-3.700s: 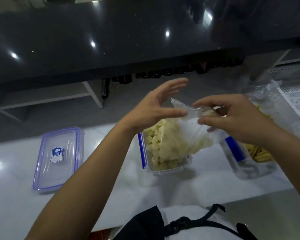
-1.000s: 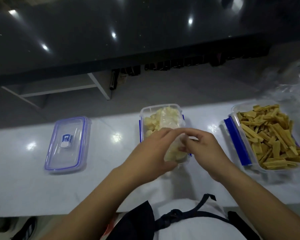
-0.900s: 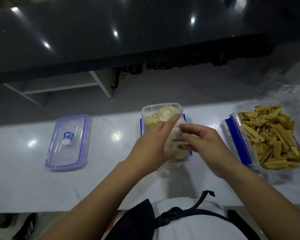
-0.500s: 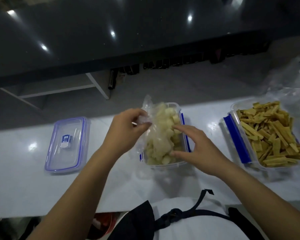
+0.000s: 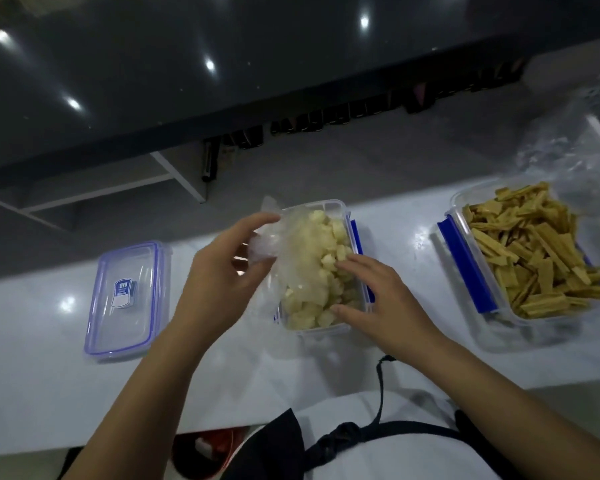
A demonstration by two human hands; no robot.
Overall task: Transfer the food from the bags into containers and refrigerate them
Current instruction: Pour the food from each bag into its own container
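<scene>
Your left hand point(image 5: 222, 271) pinches the crumpled clear bag point(image 5: 271, 244) at the left rim of the middle container point(image 5: 326, 206), thumb and fingertips closed on the plastic, while your right hand point(image 5: 378, 299) lies with fingers spread and fairly straight across the pale food chunks point(image 5: 312, 271), touching them and the right rim rather than gripping anything. The chunks sit heaped inside that container on the white table point(image 5: 49, 393), and part of the bag film seems to lie over or among them; how much food remains inside the bag cannot be told. If you pull the bag away sharply, chunks clinging to the film are likely to drag over the low left wall and land on the table, and a tug could slide the light container if your right hand eases off. The heap stands about level with the rim, so the lid point(image 5: 125, 299), lying well apart to the left, may not seat unless you press the pile flat first; a chunk caught on the rim would keep the blue side clasps from shutting. To the right, the second container point(image 5: 465, 216) is piled with tan strips point(image 5: 534, 258) above its rim with no lid on it, beside another loose bag point(image 5: 568, 157), so a careless sweep of your right arm could knock strips out.
</scene>
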